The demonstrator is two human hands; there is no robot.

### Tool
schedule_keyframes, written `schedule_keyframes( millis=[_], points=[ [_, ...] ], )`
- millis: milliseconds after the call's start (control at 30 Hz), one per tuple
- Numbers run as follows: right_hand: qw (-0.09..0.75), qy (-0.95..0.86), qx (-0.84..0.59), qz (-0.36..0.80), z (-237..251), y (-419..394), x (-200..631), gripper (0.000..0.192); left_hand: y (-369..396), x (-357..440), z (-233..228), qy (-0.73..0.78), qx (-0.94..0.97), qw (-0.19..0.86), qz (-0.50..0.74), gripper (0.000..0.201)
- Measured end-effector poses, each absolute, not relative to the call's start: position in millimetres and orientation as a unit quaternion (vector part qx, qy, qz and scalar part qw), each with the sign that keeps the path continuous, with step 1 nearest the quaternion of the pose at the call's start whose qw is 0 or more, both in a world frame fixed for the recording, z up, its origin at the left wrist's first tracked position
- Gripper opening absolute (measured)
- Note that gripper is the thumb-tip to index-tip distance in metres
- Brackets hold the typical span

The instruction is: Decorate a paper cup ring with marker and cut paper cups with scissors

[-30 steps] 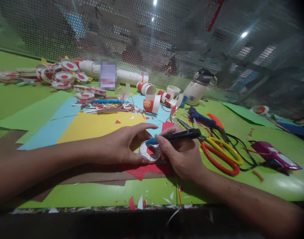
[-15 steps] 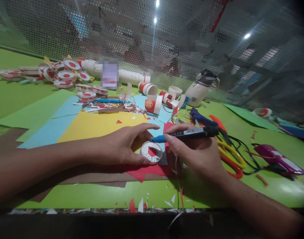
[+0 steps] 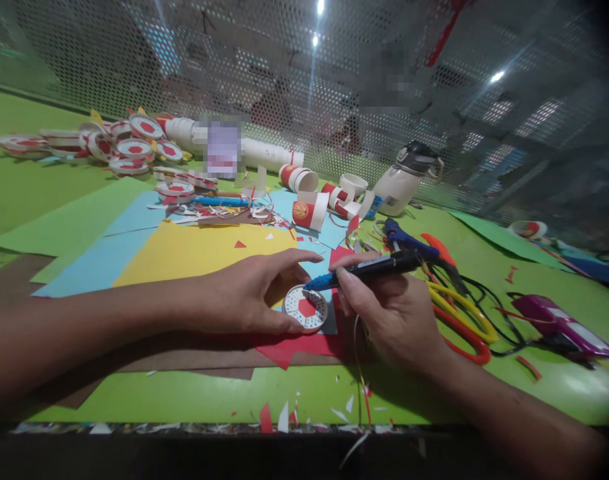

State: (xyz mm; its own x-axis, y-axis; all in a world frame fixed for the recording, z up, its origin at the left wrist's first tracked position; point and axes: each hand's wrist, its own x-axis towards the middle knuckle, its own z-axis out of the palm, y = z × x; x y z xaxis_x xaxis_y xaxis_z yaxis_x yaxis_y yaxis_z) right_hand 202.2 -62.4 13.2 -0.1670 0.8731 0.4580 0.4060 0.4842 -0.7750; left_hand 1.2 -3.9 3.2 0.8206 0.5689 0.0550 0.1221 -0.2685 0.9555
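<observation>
So the white paper ring point(image 3: 306, 309) with the red centre is lying flat on the red sheet point(image 3: 304, 345), pretty much mid-bench, and it's pinned at its left edge by the left hand point(image 3: 249, 293), thumb and fingers spread around it rather than curled shut. The black marker point(image 3: 372, 268) is gripped in the right hand point(image 3: 389, 313), blue tip just touching the ring's upper right rim. Compared with half a second back, the marker tip has been brought down a bit, from hovering just above the ring to meeting its edge, and the right hand has been pulled slightly left. The ring and left hand have barely been shifted. Just right of the hands, the yellow and red scissors point(image 3: 459, 319) are left on the green bench point(image 3: 184, 393), and the yellow sheet point(image 3: 184, 253) is spread behind the left hand.
</observation>
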Motion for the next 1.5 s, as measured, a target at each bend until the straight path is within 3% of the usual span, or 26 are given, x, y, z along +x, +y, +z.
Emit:
schedule_keyframes(
  millis=[233,800,1100,1500],
  points=[
    [0.452,-0.74,-0.458,0.193,14.4,-61.5,202.1,0.012,-4.0,0.9,3.6,0.236,0.778,0.548,0.199,0.076],
    [0.44,-0.742,-0.467,0.194,11.9,-63.3,201.3,0.01,-3.7,2.0,2.5,0.204,0.771,0.567,0.205,0.072],
    [0.404,-0.801,-0.438,0.059,13.2,-64.5,200.4,0.009,-2.6,1.5,-0.7,0.2,0.77,0.57,0.205,0.074],
    [0.428,-0.803,-0.414,0.032,10.8,-62.3,200.0,0.009,-0.7,2.1,-2.4,0.202,0.778,0.558,0.209,0.074]
  ],
)
